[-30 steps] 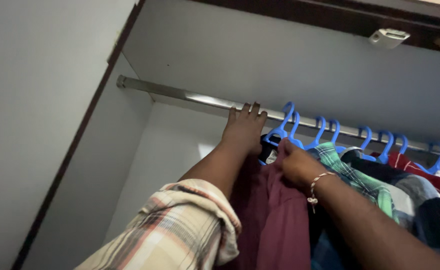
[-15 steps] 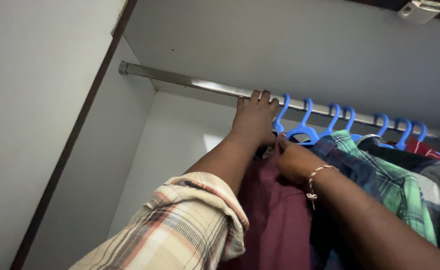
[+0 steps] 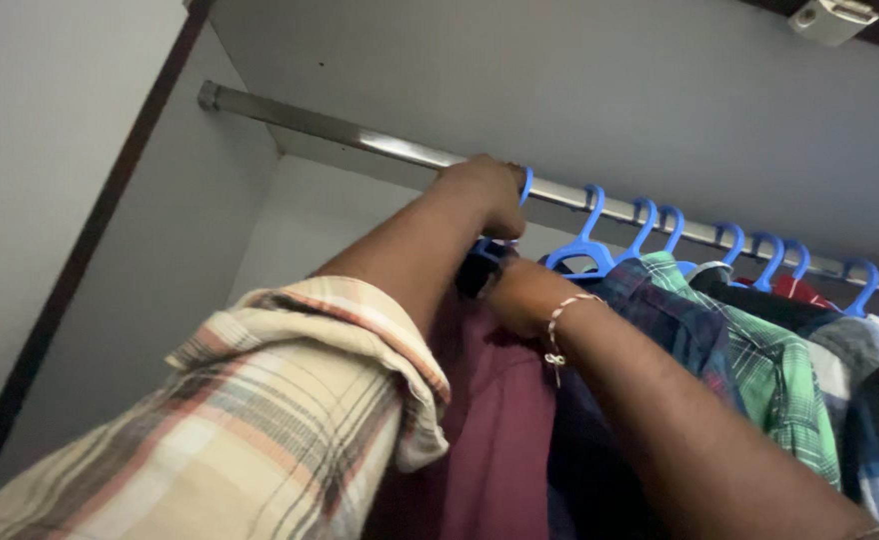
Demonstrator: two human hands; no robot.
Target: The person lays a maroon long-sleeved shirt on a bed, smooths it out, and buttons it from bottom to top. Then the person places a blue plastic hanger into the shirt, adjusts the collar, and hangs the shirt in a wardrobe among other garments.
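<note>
Up at the metal wardrobe rail (image 3: 380, 140), the left hand (image 3: 485, 190) is clenched around the hook of a blue plastic hanger (image 3: 526, 186). The right hand (image 3: 520, 295) grips the maroon shirt (image 3: 505, 420) hanging below, beside plaid shirts (image 3: 760, 370).

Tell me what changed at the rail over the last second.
The left hand went from lying flat against the rail to closing around the blue hanger hook at the rail. The right hand stayed at the collar of the maroon shirt. The other shirts still hang to the right.
</note>
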